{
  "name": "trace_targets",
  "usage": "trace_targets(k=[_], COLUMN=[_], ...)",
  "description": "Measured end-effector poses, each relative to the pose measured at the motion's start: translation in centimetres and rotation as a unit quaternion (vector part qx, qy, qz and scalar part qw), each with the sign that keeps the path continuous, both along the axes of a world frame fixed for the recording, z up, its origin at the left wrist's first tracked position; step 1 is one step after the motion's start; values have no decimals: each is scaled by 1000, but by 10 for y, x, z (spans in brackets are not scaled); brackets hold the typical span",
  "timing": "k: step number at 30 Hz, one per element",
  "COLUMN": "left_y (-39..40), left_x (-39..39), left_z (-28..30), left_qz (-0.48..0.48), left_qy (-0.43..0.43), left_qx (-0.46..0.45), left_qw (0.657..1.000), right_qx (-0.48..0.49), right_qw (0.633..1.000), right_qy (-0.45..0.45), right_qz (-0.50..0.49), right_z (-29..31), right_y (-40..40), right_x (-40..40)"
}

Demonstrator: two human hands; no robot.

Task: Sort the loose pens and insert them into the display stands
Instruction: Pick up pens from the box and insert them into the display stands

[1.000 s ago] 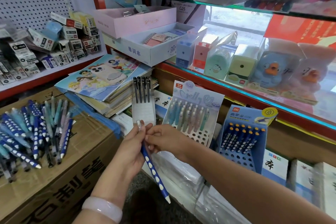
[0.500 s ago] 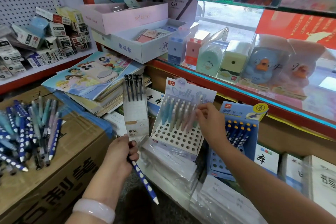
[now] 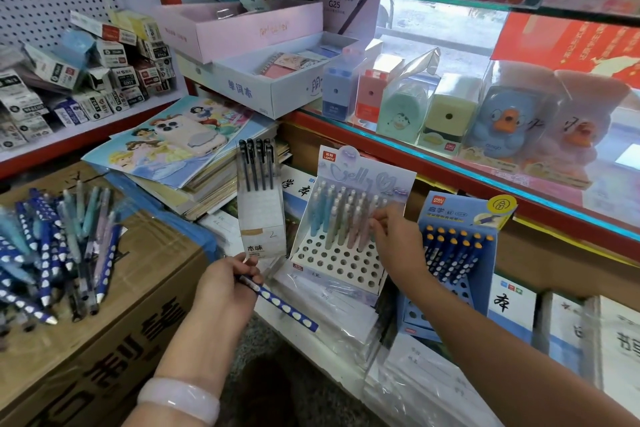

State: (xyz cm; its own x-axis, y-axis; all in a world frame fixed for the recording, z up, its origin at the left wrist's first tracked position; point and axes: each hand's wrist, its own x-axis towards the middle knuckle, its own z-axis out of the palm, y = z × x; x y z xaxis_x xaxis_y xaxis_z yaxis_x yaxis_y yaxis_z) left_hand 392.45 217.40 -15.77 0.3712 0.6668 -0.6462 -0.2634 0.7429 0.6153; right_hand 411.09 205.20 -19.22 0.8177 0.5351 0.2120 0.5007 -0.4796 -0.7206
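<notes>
right hand [image 3: 398, 239] lowered onto pastel pens [image 3: 341, 215]

- Left hand [image 3: 227, 282] grips a blue pen with white dots [image 3: 282, 305]; the pen slants down to the right, tip low.
- Right hand [image 3: 398, 239] reaches to the pastel pens [image 3: 341, 215] in the white perforated stand [image 3: 332, 263]; fingertips touch the right-most pens. Whether it pinches one cannot be told.
- Blue stand [image 3: 460, 253], just right of the white one, holds dark blue pens with orange caps.
- Narrow box of black pens [image 3: 259, 198] stands left of the white stand.
- Loose pens [image 3: 52, 250] lie heaped on a cardboard carton [image 3: 138, 288], near left.
- Pale bangle [image 3: 180, 399] on the left wrist.
</notes>
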Motion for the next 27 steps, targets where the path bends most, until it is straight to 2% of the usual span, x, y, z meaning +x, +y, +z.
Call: trace_targets(k=[8,14,17,22,23,25,27], left_y=[1,1,-1,-7,-9,-13,-19], left_x=[3,0,-1,-1,-2,-1,0], left_z=[2,1,3,13,15,17,17], left_qz=[-7,1,-1,6,1,-24,-63], left_qy=[-82,-110,-98,-107,-100,-72,-48], left_qx=[-6,-13,27,42,57,113,176], left_qw=[997,994,995,993,993,991,981], right_qx=[-88,-131,-91,-19,-19,-56,-101], right_qw=[996,991,996,978,978,977,958], right_qy=[12,21,-4,143,132,53,-5], right_qz=[20,17,8,151,162,201,267], right_z=[-15,-5,9,30,32,37,40], right_y=[4,1,-7,-4,-4,-2,0], right_x=[-1,1,-12,-48,-53,-60,-70])
